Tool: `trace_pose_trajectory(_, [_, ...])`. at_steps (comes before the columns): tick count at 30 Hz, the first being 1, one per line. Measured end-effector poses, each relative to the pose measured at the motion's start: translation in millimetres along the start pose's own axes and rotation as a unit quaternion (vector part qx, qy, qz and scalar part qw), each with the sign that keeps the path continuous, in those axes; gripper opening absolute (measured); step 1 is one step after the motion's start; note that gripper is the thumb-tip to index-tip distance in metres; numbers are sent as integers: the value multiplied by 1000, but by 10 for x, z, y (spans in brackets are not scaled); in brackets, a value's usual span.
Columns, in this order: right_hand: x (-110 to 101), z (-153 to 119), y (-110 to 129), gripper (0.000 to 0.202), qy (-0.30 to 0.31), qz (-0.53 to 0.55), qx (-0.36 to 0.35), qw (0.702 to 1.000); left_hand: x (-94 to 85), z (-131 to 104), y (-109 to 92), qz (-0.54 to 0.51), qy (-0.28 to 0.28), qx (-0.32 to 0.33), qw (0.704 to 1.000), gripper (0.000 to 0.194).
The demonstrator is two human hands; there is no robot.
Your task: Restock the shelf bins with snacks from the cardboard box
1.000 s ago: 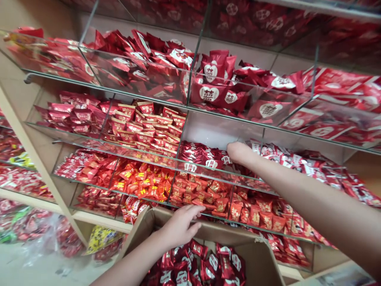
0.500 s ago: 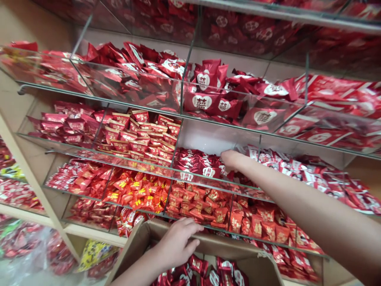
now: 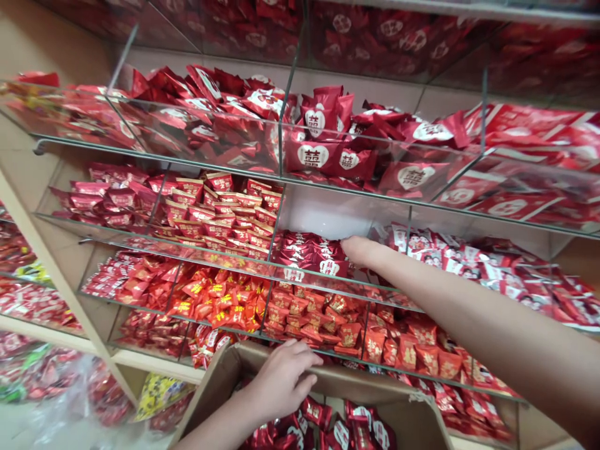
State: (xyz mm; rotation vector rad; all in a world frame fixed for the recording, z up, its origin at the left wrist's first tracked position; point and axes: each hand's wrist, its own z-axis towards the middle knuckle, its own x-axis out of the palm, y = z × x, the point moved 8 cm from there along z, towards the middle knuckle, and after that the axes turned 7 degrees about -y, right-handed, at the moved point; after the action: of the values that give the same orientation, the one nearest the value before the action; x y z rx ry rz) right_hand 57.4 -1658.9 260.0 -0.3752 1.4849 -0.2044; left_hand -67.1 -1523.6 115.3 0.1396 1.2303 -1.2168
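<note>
My right hand (image 3: 359, 252) reaches into a middle-shelf compartment, beside stacked dark red packets (image 3: 309, 253) with white heart labels. Its fingers are bent down behind the wrist and mostly hidden, so what they hold, if anything, does not show. My left hand (image 3: 285, 375) hovers over the far edge of an open cardboard box (image 3: 365, 387), palm down, thumb apart from the fingers, holding nothing. Inside the box lie several dark red packets (image 3: 337, 431) of the same kind.
Clear-fronted shelves with thin dividers (image 3: 281, 144) hold red and orange packets in rows. An upper shelf edge (image 3: 210, 165) passes above my right hand. Bagged goods (image 3: 157, 394) sit low at the left, beside a wooden upright (image 3: 60, 294).
My right hand has shifted slightly left along the packet row. My left hand stays over the box edge. The camera view has moved a little.
</note>
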Motion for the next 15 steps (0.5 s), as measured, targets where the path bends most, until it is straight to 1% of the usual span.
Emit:
trace_pose_trajectory(2, [-54,-55,4,31,23,-20,-3,1000,5,1,6,6,-1,-1,1000,23])
trace_pose_trajectory(4, [-125,-123,0,35,26,-28,-2,999,7,4,4,10,-1,1,1000,22])
trace_pose_trajectory(7, [-210,-192,15,48,-3,-3,-4,1000,7,9,-9,15,1,6,1000,21])
trace_pose_trajectory(9, [-220,-192,48,54,-24,31,-11,999,4,9,-21,18,0,8,1000,21])
trace_pose_trajectory(12, [-188,-140,109,47,-42,66,-21,997,5,5,-32,19,-4,8,1000,21])
trace_pose_trajectory(15, [-167,-96,155,41,-49,76,-28,995,24,-1,-29,22,-1,7,1000,21])
